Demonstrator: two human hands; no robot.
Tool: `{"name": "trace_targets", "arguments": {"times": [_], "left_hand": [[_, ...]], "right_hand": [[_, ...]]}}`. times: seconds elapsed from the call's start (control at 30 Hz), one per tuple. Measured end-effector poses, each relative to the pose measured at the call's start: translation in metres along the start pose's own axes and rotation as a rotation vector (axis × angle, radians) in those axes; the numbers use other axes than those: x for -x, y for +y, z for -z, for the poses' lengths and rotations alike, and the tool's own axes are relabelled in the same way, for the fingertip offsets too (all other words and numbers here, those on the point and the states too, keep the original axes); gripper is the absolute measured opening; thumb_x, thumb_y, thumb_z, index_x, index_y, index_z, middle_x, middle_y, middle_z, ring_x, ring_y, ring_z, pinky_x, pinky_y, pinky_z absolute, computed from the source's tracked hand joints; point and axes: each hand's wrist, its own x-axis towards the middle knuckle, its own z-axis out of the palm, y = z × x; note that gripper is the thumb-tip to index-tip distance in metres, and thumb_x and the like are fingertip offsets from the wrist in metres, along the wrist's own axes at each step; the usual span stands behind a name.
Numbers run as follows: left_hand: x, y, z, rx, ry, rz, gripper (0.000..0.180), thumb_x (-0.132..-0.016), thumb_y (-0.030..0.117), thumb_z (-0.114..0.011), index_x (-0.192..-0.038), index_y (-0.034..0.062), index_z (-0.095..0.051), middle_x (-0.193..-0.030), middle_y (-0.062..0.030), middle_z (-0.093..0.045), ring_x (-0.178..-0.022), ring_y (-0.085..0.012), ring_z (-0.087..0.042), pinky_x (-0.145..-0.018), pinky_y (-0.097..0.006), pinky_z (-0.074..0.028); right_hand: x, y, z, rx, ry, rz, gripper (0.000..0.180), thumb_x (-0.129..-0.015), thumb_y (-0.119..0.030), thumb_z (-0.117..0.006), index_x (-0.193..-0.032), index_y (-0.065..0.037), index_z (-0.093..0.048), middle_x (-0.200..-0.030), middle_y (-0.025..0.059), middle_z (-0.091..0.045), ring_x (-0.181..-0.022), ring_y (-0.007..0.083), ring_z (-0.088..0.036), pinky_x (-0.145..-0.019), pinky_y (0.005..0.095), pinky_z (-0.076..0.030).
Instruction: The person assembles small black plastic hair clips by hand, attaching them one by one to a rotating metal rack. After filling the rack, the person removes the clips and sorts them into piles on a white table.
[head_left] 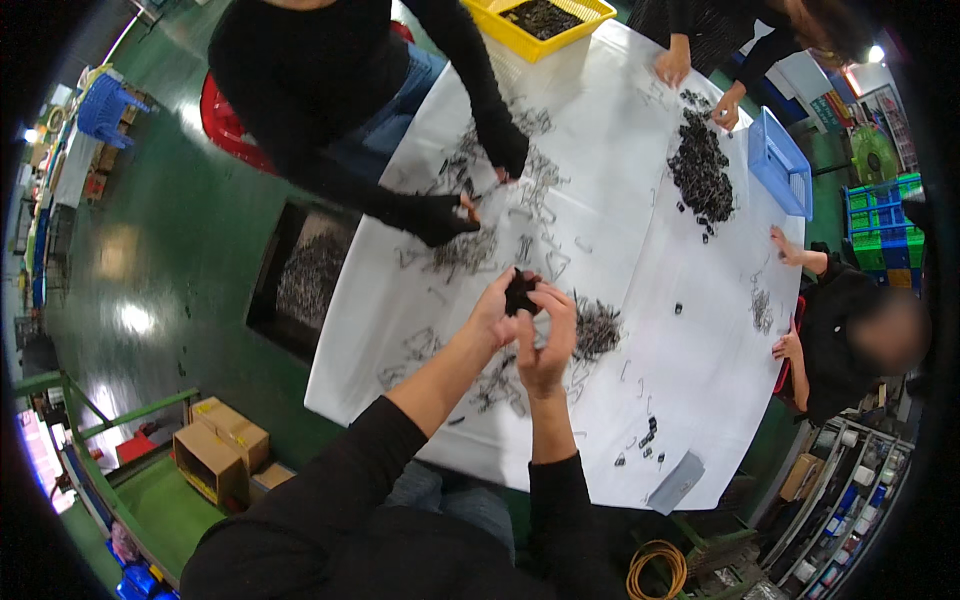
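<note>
My left hand (494,313) is cupped around a clump of small black parts (520,293) above the near part of the white table. Against that clump, the bent fingers of my right hand (548,350) are closed in a pinch; whatever lies between their tips is too small to make out. Just right of my hands lies a dark heap of small parts (597,331). Thin bent wire pieces (500,385) are scattered on the white sheet under and around my wrists.
Opposite, a co-worker's black-sleeved hands (440,220) handle wire pieces. Other people's hands work beside a large black pile (700,170) and a small wire heap (762,310). A yellow tray (480,12), a blue basket (790,180) and a grey card-like piece (677,482) rest along the table's edges.
</note>
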Motion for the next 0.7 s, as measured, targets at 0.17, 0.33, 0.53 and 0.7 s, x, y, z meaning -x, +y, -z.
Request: {"name": "trace_targets", "arguments": {"times": [0.17,0.33,0.53,0.7], "left_hand": [[-0.132,0.085,-0.106,0.340,-0.261,0.093,0.032,-0.098,0.029,-0.039,-0.089,0.0016,-0.052,-0.088,-0.0127,-0.058,-0.085,-0.0268,-0.059,-0.081,-0.048,-0.052],[-0.229,0.184,-0.282,0.003,-0.282,-0.271,0.037,-0.097,0.036,-0.035,-0.086,0.0042,-0.051,-0.075,-0.0120,-0.054,-0.072,-0.0293,-0.055,-0.072,-0.050,-0.052],[-0.216,0.249,-0.400,-0.193,-0.073,-0.433,0.068,-0.096,0.045,-0.037,-0.147,0.0090,-0.010,-0.153,-0.0151,-0.010,-0.138,-0.0391,-0.021,-0.108,-0.063,-0.019],[-0.132,0.235,-0.395,-0.515,-0.239,-0.480,0.062,-0.100,0.034,-0.031,-0.142,-0.0075,-0.012,-0.146,-0.0285,-0.021,-0.135,-0.0414,-0.026,-0.111,-0.046,-0.028]], "right_hand": [[-0.017,0.022,0.032,0.142,0.144,-0.211,0.014,-0.081,0.003,-0.057,-0.094,-0.001,-0.059,-0.098,0.0151,-0.059,-0.092,0.0298,-0.056,-0.084,0.0360,-0.045],[0.011,0.017,0.058,0.231,0.175,-0.421,0.010,-0.080,0.003,-0.059,-0.089,-0.001,-0.059,-0.093,0.0148,-0.058,-0.090,0.0292,-0.056,-0.080,0.0362,-0.045],[0.051,0.007,0.056,0.275,0.168,-0.567,0.010,-0.080,0.001,-0.060,-0.089,-0.003,-0.060,-0.094,0.0151,-0.058,-0.091,0.0305,-0.056,-0.081,0.0374,-0.046],[0.068,-0.005,0.040,0.201,0.111,-0.538,0.014,-0.079,0.002,-0.061,-0.091,-0.003,-0.060,-0.094,0.0145,-0.058,-0.089,0.0299,-0.057,-0.081,0.0354,-0.046]]}}
